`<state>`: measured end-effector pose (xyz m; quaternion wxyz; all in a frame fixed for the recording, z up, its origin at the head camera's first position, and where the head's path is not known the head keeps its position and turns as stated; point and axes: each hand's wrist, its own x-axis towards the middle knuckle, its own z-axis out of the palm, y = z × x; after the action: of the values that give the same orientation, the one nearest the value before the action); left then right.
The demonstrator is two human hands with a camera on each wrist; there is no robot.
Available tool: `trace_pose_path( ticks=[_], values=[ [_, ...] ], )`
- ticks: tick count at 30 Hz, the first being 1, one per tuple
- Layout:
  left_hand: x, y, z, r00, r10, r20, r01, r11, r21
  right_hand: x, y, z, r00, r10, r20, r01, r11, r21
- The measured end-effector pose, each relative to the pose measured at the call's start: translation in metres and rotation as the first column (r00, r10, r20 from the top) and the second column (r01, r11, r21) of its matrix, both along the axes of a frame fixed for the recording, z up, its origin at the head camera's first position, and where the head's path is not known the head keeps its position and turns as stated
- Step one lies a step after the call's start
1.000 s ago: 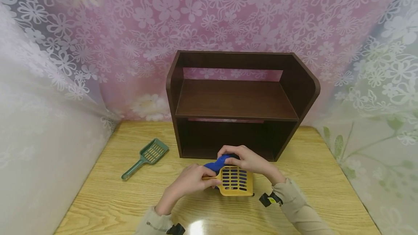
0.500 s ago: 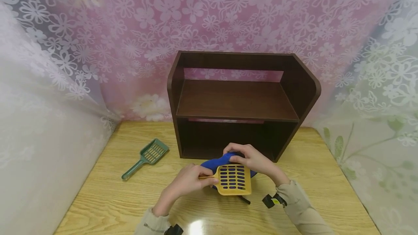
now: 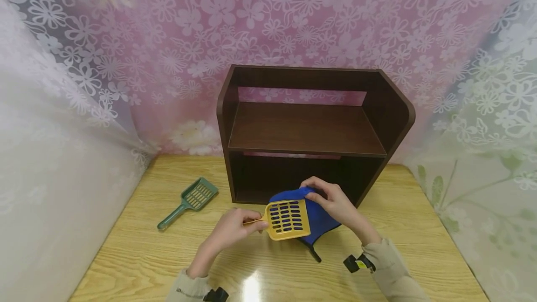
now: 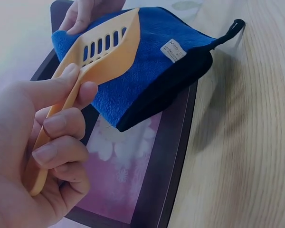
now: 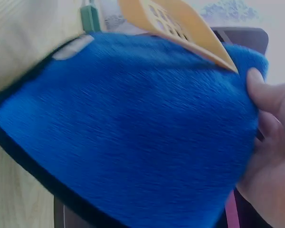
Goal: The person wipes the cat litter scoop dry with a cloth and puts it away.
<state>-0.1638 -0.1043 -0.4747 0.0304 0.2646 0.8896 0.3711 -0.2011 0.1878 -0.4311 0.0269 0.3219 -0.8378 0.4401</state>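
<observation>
My left hand [image 3: 235, 227] grips the handle of a yellow slotted litter scoop [image 4: 116, 59], its fingers curled round it in the left wrist view. The scoop's head stands in front of a blue cloth [image 5: 133, 118] with a dark border, a small white label and a black hanging loop [image 4: 232, 32]. With thumb and fingers, my right hand [image 3: 337, 204] pinches the upper edge of the cloth, which hangs down spread out behind and right of the scoop. In the right wrist view the scoop's edge is close against the cloth; whether they touch, I cannot tell.
A green slotted scoop [image 3: 197, 195] lies on the wooden table [image 3: 138, 255] at the left. Behind the hands stands a dark brown two-tier shelf [image 3: 306, 127]. Floral curtains [image 3: 189, 45] close off the back and sides.
My left hand has drawn the yellow scoop left and slightly up. My right hand has moved right and up with the cloth, which now hangs more spread out, showing its loop.
</observation>
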Motion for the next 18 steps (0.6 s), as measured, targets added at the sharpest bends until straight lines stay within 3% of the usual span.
trace_pose_path(
  ticks=[5, 7, 13, 18],
  values=[
    [0.0, 0.001, -0.002, 0.999, 0.033, 0.014, -0.034, 0.998, 0.055, 0.005, -0.008, -0.006, 0.975, -0.142, -0.17, 0.136, 0.99, -0.047],
    [0.0, 0.0, -0.003, 0.998, 0.05, 0.034, -0.052, 0.995, 0.079, 0.006, -0.011, -0.007, 0.961, -0.2, -0.192, 0.187, 0.979, -0.085],
    [0.001, -0.001, -0.006, 0.991, 0.093, 0.092, -0.105, 0.984, 0.143, 0.01, -0.014, -0.011, 0.94, -0.318, -0.122, 0.302, 0.944, -0.136],
    [0.002, -0.002, -0.007, 0.98, 0.142, 0.136, -0.166, 0.968, 0.186, 0.012, -0.013, -0.015, 0.943, -0.298, -0.145, 0.289, 0.954, -0.08]
  ],
)
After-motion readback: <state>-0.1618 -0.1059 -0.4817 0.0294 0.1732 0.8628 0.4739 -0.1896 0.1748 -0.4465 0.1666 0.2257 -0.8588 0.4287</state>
